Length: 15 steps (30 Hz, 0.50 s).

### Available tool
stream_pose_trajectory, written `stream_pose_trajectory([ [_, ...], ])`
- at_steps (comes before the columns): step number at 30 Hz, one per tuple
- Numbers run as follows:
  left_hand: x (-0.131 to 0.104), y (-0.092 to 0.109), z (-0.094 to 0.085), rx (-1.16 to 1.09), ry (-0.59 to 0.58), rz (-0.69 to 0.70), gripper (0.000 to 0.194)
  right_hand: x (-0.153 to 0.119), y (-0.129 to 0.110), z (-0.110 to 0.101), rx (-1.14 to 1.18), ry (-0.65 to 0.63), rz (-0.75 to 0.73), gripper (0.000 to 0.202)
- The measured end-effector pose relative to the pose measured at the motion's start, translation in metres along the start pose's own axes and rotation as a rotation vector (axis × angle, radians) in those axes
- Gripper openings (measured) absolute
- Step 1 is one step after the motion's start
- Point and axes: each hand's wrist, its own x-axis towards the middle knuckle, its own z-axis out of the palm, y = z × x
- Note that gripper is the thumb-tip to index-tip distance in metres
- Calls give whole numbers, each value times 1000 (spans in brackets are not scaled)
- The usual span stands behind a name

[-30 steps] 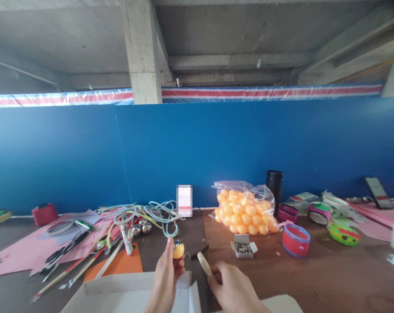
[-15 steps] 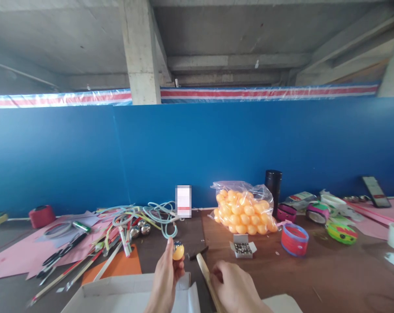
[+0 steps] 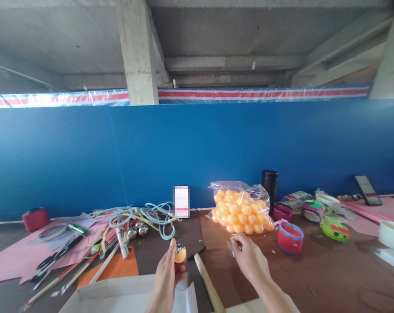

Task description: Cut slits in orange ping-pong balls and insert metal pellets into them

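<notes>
My left hand (image 3: 167, 274) is closed around an orange ping-pong ball (image 3: 180, 256), whose upper part carries shiny silver pieces. Over a small white box (image 3: 231, 248), my right hand (image 3: 250, 257) has its thumb and fingers bent together. It covers most of the box and the small metal pieces inside; whether a piece is between the fingertips cannot be made out. Between the two hands lies a hammer (image 3: 210, 282) with a wooden handle and a dark head. Just behind the right hand sits a clear plastic bag of orange ping-pong balls (image 3: 241, 211).
An open white cardboard box (image 3: 118, 289) is at the front left. Farther left are scissors (image 3: 55, 259), pink paper (image 3: 11, 261), pale tubing (image 3: 158, 217) and shiny metal balls (image 3: 141, 229). To the right are a red-and-blue tape roll (image 3: 290, 238), a black canister (image 3: 269, 189) and a phone (image 3: 368, 190).
My right hand has moved away from the hammer handle, forward and right to the small white box. The left hand keeps hold of the ball. The view has shifted slightly.
</notes>
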Motion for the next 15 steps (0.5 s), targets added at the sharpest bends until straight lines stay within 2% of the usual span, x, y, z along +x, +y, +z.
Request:
stream_pose_trajectory([
  [3,-4,3,4,33,-7,-1,49,7,9,1,-39,20,48,21],
  [6,-11,7,9,54,34,26,49,11,15,3,-75,17,74,20],
  [15,-17,13,16,62,57,46,49,11,17,0,-163,-21,71,17],
])
